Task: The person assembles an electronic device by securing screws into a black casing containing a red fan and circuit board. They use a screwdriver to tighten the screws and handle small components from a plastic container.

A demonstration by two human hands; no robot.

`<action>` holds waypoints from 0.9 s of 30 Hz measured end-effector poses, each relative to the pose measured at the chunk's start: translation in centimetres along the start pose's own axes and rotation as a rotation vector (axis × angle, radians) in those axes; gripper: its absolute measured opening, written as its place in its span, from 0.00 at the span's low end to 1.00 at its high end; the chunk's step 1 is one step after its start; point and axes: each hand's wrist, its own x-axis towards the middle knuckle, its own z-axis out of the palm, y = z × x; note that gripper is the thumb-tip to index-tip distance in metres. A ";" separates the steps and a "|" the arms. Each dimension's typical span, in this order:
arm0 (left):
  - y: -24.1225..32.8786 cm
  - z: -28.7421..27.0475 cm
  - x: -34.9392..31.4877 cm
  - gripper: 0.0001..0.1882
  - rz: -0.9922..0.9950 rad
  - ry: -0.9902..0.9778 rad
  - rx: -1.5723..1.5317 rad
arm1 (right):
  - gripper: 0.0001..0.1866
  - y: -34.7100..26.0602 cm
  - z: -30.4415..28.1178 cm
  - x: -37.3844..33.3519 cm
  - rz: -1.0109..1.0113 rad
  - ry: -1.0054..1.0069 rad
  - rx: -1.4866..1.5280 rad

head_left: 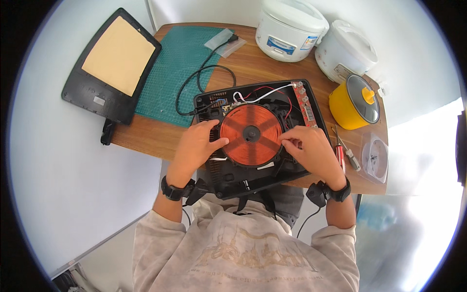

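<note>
I have both hands on the copper coil (251, 129) in the opened cooker base (253, 175) at the worktop's (253, 63) near edge. The left hand (197, 146) grips the coil's left rim, steadying it; the right hand (311, 151) pinches its right rim, a red screwdriver (340, 153) lying just right.

Glossy copper coil (251, 134), matt black plastic housing (253, 170)

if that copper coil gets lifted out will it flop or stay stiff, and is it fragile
The coil looks like a flat disc on dark radial ribs, so probably stiff. Red and white wires run near its top edge, likely tethering it, so it may not lift freely. The fine exposed windings seem easy to scratch.
</note>
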 end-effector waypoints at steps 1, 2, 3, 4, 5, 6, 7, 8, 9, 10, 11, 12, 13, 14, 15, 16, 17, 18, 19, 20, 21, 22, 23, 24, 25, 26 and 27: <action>0.3 -0.2 0.1 0.32 -0.046 -0.032 -0.027 | 0.05 -0.3 -0.1 0.8 -0.001 -0.043 0.050; 0.8 -0.6 0.2 0.32 -0.092 -0.063 -0.054 | 0.06 -0.8 -0.2 1.7 0.005 -0.083 0.078; 1.2 -0.8 0.3 0.31 -0.138 -0.095 -0.082 | 0.06 -1.6 -0.2 2.7 0.012 -0.123 0.106; 1.0 -0.7 0.2 0.31 -0.125 -0.077 -0.090 | 0.06 -2.2 0.0 3.8 0.016 -0.166 0.133; 0.8 -0.4 0.1 0.30 -0.109 -0.061 -0.099 | 0.06 -2.3 0.5 4.9 -0.054 -0.192 0.121; 0.6 -0.2 0.0 0.30 -0.092 -0.045 -0.107 | 0.06 -2.2 1.1 6.1 -0.124 -0.219 0.110; 0.6 -0.1 0.0 0.30 -0.091 -0.040 -0.107 | 0.07 -2.2 1.8 7.2 -0.193 -0.250 0.099; 0.5 -0.2 0.0 0.31 -0.090 -0.031 -0.104 | 0.07 -2.6 2.3 8.3 -0.208 -0.283 0.139; 0.5 -0.2 -0.1 0.31 -0.089 -0.022 -0.101 | 0.06 -3.1 2.8 9.2 -0.223 -0.315 0.180; 0.5 -0.2 -0.1 0.31 -0.075 -0.014 -0.103 | 0.06 -3.6 3.4 10.0 -0.238 -0.347 0.220; 0.5 -0.1 -0.2 0.30 -0.062 -0.006 -0.106 | 0.06 -3.5 4.2 10.7 -0.229 -0.346 0.191; 0.5 0.0 -0.2 0.30 -0.047 0.002 -0.108 | 0.06 -3.2 4.9 11.2 -0.248 -0.320 0.198; 0.2 0.3 -0.3 0.30 -0.039 0.014 -0.102 | 0.06 -3.1 5.6 11.6 -0.267 -0.297 0.205; -0.1 0.6 -0.5 0.30 -0.031 0.026 -0.096 | 0.06 -3.1 6.1 11.9 -0.285 -0.274 0.212; -0.3 0.8 -0.5 0.30 -0.022 0.037 -0.089 | 0.07 -3.2 6.6 12.1 -0.274 -0.258 0.197; -0.2 0.8 -0.6 0.30 -0.023 0.040 -0.091 | 0.07 -3.1 6.9 12.1 -0.262 -0.266 0.190; -0.1 0.8 -0.6 0.29 -0.024 0.042 -0.092 | 0.07 -2.8 7.2 12.0 -0.251 -0.274 0.183; 0.1 0.7 -0.6 0.29 -0.024 0.045 -0.093 | 0.07 -2.7 7.4 12.1 -0.238 -0.282 0.177; 0.2 0.6 -0.6 0.29 -0.034 0.033 -0.097 | 0.07 -2.7 7.5 12.1 -0.244 -0.290 0.151; 0.3 0.4 -0.6 0.29 -0.044 0.021 -0.100 | 0.07 -2.7 7.6 12.1 -0.249 -0.297 0.126; 0.4 0.3 -0.6 0.29 -0.053 0.008 -0.104 | 0.07 -2.7 7.8 12.2 -0.253 -0.305 0.101; 0.4 0.3 -0.6 0.29 -0.046 0.016 -0.097 | 0.07 -2.6 8.0 12.3 -0.255 -0.304 0.094; 0.4 0.2 -0.6 0.28 -0.039 0.024 -0.089 | 0.07 -2.4 8.3 12.4 -0.256 -0.304 0.086; 0.4 0.2 -0.7 0.28 -0.033 0.032 -0.081 | 0.07 -2.3 8.5 12.5 -0.257 -0.304 0.079; 0.3 0.3 -0.6 0.27 -0.037 0.029 -0.064 | 0.07 -2.2 8.7 12.6 -0.241 -0.306 0.089; 0.3 0.4 -0.6 0.27 -0.041 0.026 -0.047 | 0.07 -2.2 8.9 12.6 -0.224 -0.307 0.099; 0.3 0.4 -0.6 0.27 -0.046 0.023 -0.030 | 0.06 -2.2 9.1 12.6 -0.206 -0.309 0.109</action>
